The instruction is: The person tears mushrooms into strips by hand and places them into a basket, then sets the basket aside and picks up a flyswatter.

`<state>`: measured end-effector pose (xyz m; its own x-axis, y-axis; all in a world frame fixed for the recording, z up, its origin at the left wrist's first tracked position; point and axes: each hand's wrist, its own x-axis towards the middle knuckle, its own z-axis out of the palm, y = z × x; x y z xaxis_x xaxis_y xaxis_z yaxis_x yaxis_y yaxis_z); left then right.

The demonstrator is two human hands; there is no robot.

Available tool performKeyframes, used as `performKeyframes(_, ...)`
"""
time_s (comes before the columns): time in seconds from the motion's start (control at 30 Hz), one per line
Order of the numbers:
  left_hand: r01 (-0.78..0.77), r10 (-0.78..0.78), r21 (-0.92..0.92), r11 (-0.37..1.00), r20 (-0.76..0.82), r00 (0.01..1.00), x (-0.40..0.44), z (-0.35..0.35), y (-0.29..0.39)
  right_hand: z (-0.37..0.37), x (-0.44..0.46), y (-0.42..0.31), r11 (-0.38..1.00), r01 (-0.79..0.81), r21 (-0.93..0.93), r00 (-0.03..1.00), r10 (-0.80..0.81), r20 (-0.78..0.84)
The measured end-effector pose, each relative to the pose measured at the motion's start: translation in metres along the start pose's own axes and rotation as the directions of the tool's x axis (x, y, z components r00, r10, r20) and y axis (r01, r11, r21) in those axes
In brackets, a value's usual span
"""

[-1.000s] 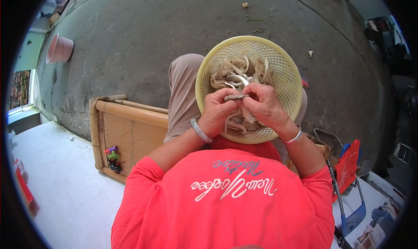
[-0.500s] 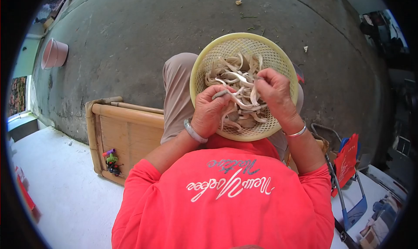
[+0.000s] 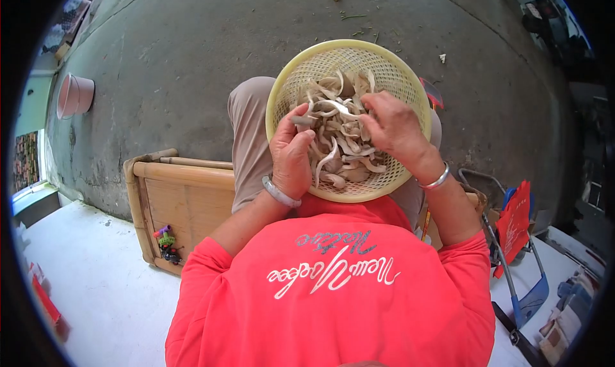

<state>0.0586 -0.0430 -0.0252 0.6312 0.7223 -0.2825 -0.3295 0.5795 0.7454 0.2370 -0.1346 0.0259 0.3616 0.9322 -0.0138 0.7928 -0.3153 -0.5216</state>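
Note:
A yellow plastic mesh basket (image 3: 280,88) rests on my lap, holding a heap of torn oyster mushroom strips (image 3: 349,146). My left hand (image 3: 291,158), with a pale bangle at the wrist, is at the basket's left side. Its thumb and fingers grip a grey-capped mushroom piece (image 3: 302,120). Over the right part of the heap, my right hand (image 3: 398,128) has its fingers bent inward, a silver bangle on the wrist. A white mushroom strip (image 3: 341,107) runs to its fingertips, which partly hide the strip's end.
A bamboo chair or bench (image 3: 186,200) stands to the left, with a small colourful toy (image 3: 167,244) on it. Farther off is a pink bucket (image 3: 75,96). At right are a blue-framed folding item (image 3: 530,300) and a red bag (image 3: 514,223). Scraps (image 3: 442,58) lie on the concrete floor.
My hands have moved apart, the left toward the basket's left rim and up. The right hand is slightly lower and farther left. The view has shifted a little.

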Motion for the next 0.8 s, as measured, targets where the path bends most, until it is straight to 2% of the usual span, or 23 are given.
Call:
performKeyframes(0.03, -0.007, 0.007, -0.006, 1.0, -0.025, 1.0, 0.0, 0.005, 0.004, 0.007, 0.0, 0.0, 0.996, 0.003, -0.09, 0.999, 0.001, 0.036)
performKeyframes(0.07, -0.016, 0.016, -0.013, 1.0, -0.049, 0.999, 0.0, 0.008, 0.006, 0.007, 0.001, -0.002, 0.996, 0.001, -0.09, 0.999, 0.002, 0.032)
performKeyframes(0.13, -0.02, 0.021, 0.024, 1.0, -0.044, 0.999, 0.001, 0.004, 0.002, 0.004, 0.003, -0.004, 0.97, -0.07, -0.234, 0.965, 0.125, 0.23)
performKeyframes(0.2, -0.024, 0.027, 0.059, 0.998, -0.046, 0.999, 0.001, 0.003, 0.002, 0.005, 0.003, 0.005, 0.97, -0.1, -0.221, 0.962, 0.151, 0.229)
performKeyframes(0.3, 0.038, -0.028, 0.071, 0.997, -0.132, 0.991, 0.001, 0.008, 0.003, 0.001, 0.006, 0.016, 0.96, -0.136, -0.246, 0.962, 0.187, 0.197)
performKeyframes(0.37, -0.036, 0.053, 0.172, 0.984, -0.094, 0.994, 0.003, 0.006, -0.003, -0.002, 0.013, 0.015, 0.949, -0.143, -0.282, 0.967, 0.195, 0.165)
performKeyframes(0.43, -0.043, 0.058, 0.198, 0.979, -0.066, 0.996, 0.0, 0.013, 0.004, -0.001, 0.028, 0.008, 0.954, -0.01, -0.298, 0.996, 0.036, 0.083)
performKeyframes(0.47, -0.056, 0.067, 0.224, 0.973, -0.042, 0.997, 0.0, 0.016, 0.008, 0.003, 0.035, 0.007, 0.954, -0.012, -0.299, 0.996, 0.037, 0.078)
performKeyframes(0.53, -0.063, 0.072, 0.209, 0.976, -0.035, 0.997, 0.0, 0.015, 0.007, 0.014, 0.048, 0.006, 0.962, 0.094, -0.256, 0.991, -0.067, 0.112)
performKeyframes(0.57, -0.066, 0.074, 0.193, 0.979, -0.033, 0.997, -0.001, 0.014, 0.006, 0.017, 0.05, 0.006, 0.963, 0.093, -0.251, 0.991, -0.065, 0.115)
performKeyframes(0.63, -0.065, 0.075, 0.171, 0.983, -0.054, 0.996, 0.002, 0.004, -0.002, 0.021, 0.052, 0.006, 0.913, 0.158, -0.375, 0.976, -0.087, 0.199)
performKeyframes(0.67, -0.074, 0.085, 0.145, 0.987, -0.07, 0.994, 0.003, 0.001, -0.005, 0.02, 0.053, 0.006, 0.915, 0.157, -0.371, 0.975, -0.084, 0.205)
performKeyframes(0.7, -0.04, 0.048, 0.089, 0.995, -0.094, 0.994, -0.001, 0.009, 0.002, 0.019, 0.053, 0.007, 0.919, 0.097, -0.382, 0.977, -0.014, 0.213)
performKeyframes(0.73, -0.036, 0.044, 0.089, 0.995, -0.096, 0.994, -0.002, 0.01, 0.004, 0.017, 0.054, 0.01, 0.918, 0.035, -0.396, 0.975, 0.056, 0.216)
performKeyframes(0.8, -0.003, 0.013, 0.092, 0.996, -0.101, 0.995, -0.002, 0.009, 0.005, 0.013, 0.049, 0.02, 0.931, -0.009, -0.364, 0.978, 0.084, 0.191)
